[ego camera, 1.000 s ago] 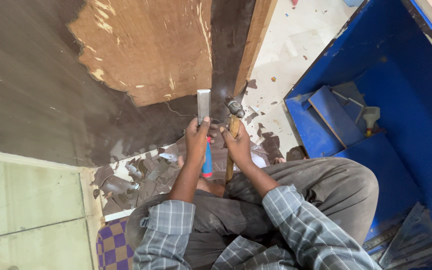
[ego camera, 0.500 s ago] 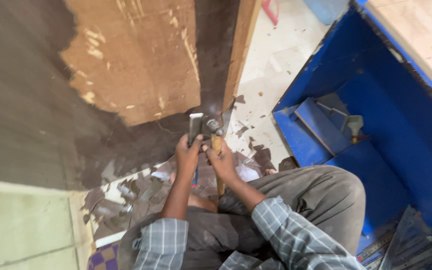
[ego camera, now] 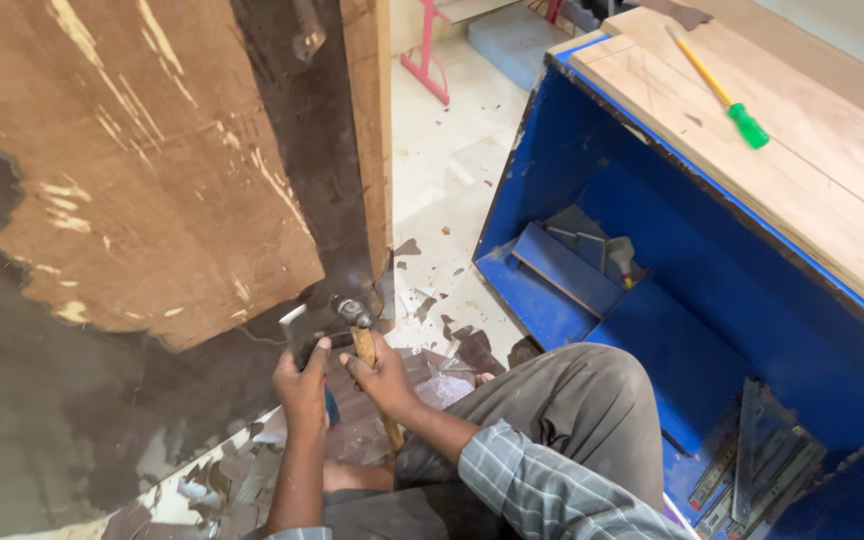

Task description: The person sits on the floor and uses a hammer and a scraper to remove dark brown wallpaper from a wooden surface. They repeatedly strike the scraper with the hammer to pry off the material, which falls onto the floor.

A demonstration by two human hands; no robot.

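Hammer (ego camera: 357,325) now nearer flat steel chisel (ego camera: 297,330).

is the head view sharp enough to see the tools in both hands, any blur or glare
Head view: mostly sharp, evenly lit; left hand grips a flat chisel, right hand a wooden-handled hammer, its head slightly blurred; no glare, though the dark veneer is dim.
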